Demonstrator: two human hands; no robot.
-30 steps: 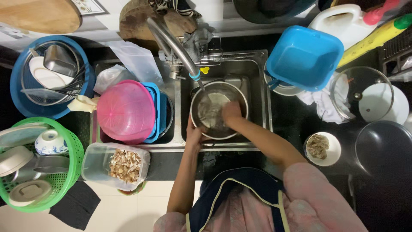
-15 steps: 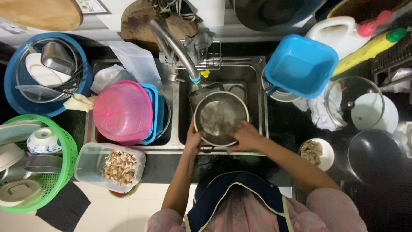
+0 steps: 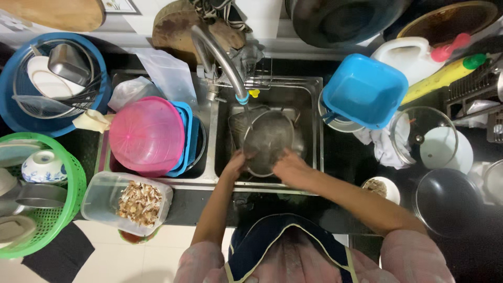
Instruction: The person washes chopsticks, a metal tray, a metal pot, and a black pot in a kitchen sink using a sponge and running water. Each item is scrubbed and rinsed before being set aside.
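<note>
A round metal strainer bowl (image 3: 268, 139) is held tilted over the right sink basin (image 3: 309, 105), under the curved steel faucet (image 3: 220, 57). My left hand (image 3: 234, 165) grips its lower left rim. My right hand (image 3: 289, 166) grips its lower right rim. Both forearms reach in from the front edge of the counter. The basin's bottom is mostly hidden behind the bowl.
The left basin holds a pink colander (image 3: 146, 136) stacked on blue tubs (image 3: 187, 136). A blue square basin (image 3: 364, 90) sits right of the sink. A clear box of dried pieces (image 3: 128, 202), a green basket (image 3: 57, 209), a glass lid (image 3: 424, 137) and a dark pan (image 3: 448, 202) crowd the counter.
My right hand has moved from inside the bowl to its lower right rim. The bowl has tipped up more toward the faucet.
</note>
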